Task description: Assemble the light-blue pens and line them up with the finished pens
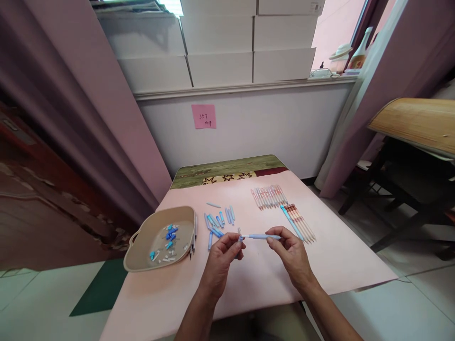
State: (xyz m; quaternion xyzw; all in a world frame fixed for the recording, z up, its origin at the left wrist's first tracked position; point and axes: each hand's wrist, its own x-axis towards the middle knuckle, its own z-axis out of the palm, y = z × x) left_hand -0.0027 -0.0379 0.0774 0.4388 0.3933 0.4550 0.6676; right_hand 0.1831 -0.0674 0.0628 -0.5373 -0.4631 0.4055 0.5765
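Both hands hold one light-blue pen level above the pink table sheet. My left hand pinches its left tip, fingers closed round a small part there. My right hand pinches the barrel's right end. Loose blue pen barrels lie just beyond my left hand. Past my right hand lie a row of finished pens and a second row farther back.
A beige tray with several small blue and white parts sits at the left, with thin refills along its right rim. White boxes are stacked on the sill behind. A pink note hangs on the wall. A wooden chair stands right.
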